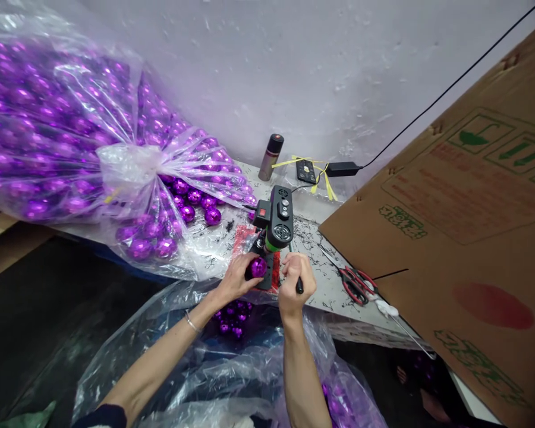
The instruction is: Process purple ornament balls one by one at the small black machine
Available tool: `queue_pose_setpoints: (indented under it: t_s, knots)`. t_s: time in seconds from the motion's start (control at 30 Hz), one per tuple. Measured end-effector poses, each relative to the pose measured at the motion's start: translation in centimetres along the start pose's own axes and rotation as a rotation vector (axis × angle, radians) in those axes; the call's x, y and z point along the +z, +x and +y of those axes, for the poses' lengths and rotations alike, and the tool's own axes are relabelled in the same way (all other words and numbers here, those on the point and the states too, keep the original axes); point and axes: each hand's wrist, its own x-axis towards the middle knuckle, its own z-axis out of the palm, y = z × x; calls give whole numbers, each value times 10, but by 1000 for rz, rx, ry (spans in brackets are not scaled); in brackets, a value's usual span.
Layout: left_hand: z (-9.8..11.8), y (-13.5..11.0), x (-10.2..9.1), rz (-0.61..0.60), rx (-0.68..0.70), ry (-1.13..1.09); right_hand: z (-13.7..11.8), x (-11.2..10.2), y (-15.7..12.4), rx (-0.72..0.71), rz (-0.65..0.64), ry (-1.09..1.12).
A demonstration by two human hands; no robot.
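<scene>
A shiny purple ball ornament [258, 267] sits between the thumb and fingers of my left hand [238, 278], at the base of a small black bench drill-like machine [282, 217]. My right hand [296, 282] is closed around a black-tipped lever handle [299, 286] just right of the machine. The machine has a red switch and a green band near its lower end. Its working tip, close to the ball, is mostly hidden. Below my hands an open clear plastic bag [169, 351] holds several more purple balls [234, 321].
A large clear bag of purple balls [62, 131] lies at left, with loose balls [212, 215] spilling out. Behind the machine stand a spray can [271, 157] and a power adapter [343, 169]. Scissors [357, 285] lie at right beside a big cardboard box [463, 226]. Black shavings litter the tabletop.
</scene>
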Motion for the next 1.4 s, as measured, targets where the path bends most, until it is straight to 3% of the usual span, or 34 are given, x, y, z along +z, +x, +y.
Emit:
queue_pose_setpoints:
  t_s: [0.1, 0.2, 0.3, 0.37, 0.47, 0.57, 0.67, 0.83, 1.0, 1.13, 1.4]
  knots:
    - [7, -26, -15, 3, 81, 65, -4, -3, 0, 36, -27, 24]
    - [-1, -21, -41, 112, 16, 139, 0, -1, -7, 6, -14, 30]
    - [-28, 21, -72, 301, -185, 231, 5, 2, -11, -11, 10, 36]
    - [-50, 55, -88, 393, -402, 271, 6, 3, -12, -30, 19, 35]
    - [-76, 89, -95, 412, -639, 289, 9, 3, -14, -62, 15, 13]
    - [-86, 96, -89, 348, -538, 307, 12, 3, -17, -67, 9, -1]
    - [-80, 92, -86, 350, -482, 219, 10, 2, -16, -67, -2, 4]
    - [-38, 70, -85, 352, -600, -191, -5, 1, 0, -4, -6, 26]
    - [8, 16, -46, 136, -502, -452, -18, -1, 18, 71, -32, 41]
    - [17, -7, -13, 49, -415, -336, -21, -3, 25, 97, -57, 31]
    - [3, 16, 4, 78, -257, -31, -23, -5, 25, 100, -67, 27]
